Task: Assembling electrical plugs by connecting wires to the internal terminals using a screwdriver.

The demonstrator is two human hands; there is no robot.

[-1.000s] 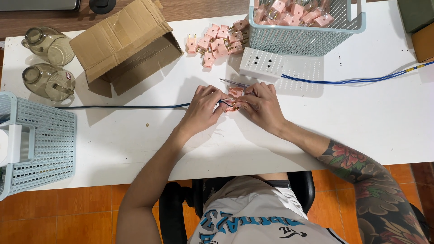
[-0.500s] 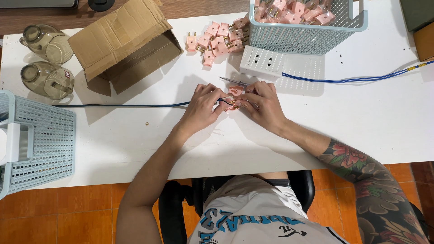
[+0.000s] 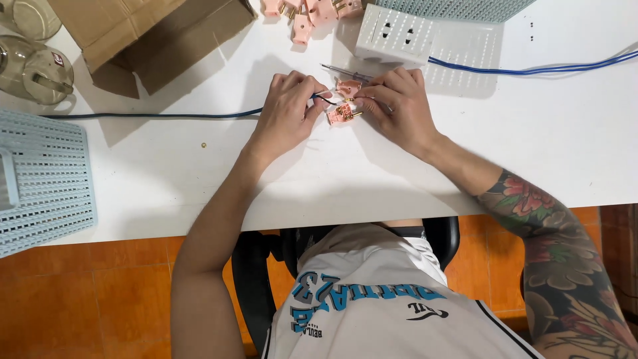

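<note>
Here, at mid-table, the left hand [image 3: 287, 110] pinches a thin, floppy dark cable [image 3: 153, 116]; the right hand [image 3: 397, 106] steadies a small, light, rigid pink plug [image 3: 343, 113], best held by its body.

Bright, even light falls from above onto my white tabletop [image 3: 545, 153], which nearly washes out toward its right edge. My hands and the cardboard box [image 3: 143, 33] cast soft grey shadows. Everything stays sharp; edges bend slightly.

cardboard box [image 3: 143, 30] top left | glass jars [image 3: 30, 63] far left | grey basket [image 3: 43, 176] left edge | white socket block [image 3: 392, 33] top centre
</note>
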